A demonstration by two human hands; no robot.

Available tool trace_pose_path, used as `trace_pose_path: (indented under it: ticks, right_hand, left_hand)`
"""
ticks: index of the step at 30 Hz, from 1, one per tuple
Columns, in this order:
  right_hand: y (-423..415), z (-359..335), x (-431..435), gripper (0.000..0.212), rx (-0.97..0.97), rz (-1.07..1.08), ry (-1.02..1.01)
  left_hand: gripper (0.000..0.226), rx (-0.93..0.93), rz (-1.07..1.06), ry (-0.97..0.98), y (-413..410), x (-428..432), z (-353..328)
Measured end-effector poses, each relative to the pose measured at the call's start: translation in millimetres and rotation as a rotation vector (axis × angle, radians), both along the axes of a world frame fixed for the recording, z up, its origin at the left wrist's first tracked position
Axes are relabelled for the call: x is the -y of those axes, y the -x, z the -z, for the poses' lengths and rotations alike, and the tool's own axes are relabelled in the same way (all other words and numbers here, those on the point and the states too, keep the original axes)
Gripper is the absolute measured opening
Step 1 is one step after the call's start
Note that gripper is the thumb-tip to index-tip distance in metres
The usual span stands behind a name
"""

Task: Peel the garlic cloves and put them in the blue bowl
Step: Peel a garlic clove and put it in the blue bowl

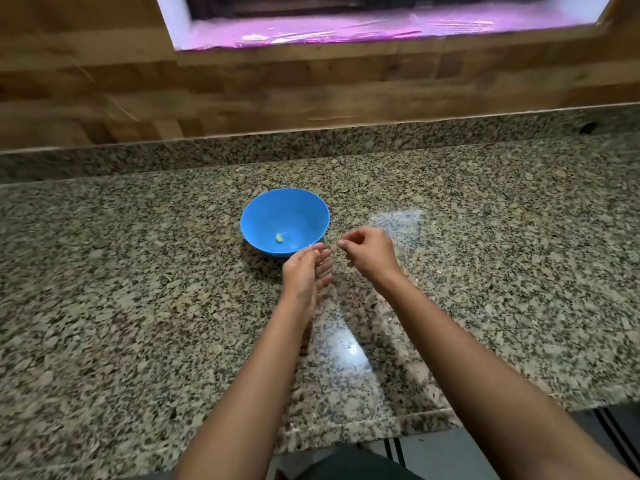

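Head cam: left hand [304,271] fingers [325,268] pinch a pale scrap [310,245] beside the blue bowl [263,216], handy for dropping; right hand [370,252] curled, contents unclear.

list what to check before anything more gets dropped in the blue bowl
1. Blue bowl upright on the countertop, just beyond both hands: ok.
2. Room in the bowl, with only one peeled clove inside: ok.
3. Left hand has a clove at its fingertips: cannot tell, too small and blurred.
4. Right hand free of peel: cannot tell, fingers curled.
5. Hands over the bowl: not ok, they are short of its near rim.
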State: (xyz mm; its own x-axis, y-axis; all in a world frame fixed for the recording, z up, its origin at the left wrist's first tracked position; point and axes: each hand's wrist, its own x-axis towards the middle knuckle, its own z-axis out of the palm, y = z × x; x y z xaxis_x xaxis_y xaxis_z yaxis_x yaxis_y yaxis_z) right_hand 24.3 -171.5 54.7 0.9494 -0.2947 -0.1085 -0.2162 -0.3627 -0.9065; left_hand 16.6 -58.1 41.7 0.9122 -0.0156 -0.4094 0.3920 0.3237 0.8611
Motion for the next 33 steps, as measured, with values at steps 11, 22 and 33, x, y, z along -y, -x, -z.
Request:
trace_pose_path:
  ticks: [11, 22, 33]
  right_hand:
    - [-34.4, -20.7, -50.5, 0.024, 0.026, -0.040, -0.201]
    - [24.0, 15.6, -37.8, 0.027, -0.118, -0.212, 0.006]
    - [42.7, 12.0, -40.8, 0.021, 0.092, -0.263, 0.018]
  left_hand:
    - [0.013, 0.018, -0.119, -0.036, -3.0, -61.8, 6.4]
    - [0.047, 0.288, 0.385, -1.012, -17.3, -59.8, 40.2]
    - [0.015, 0.015, 0.231, 0.273, 3.9, -74.1, 16.4]
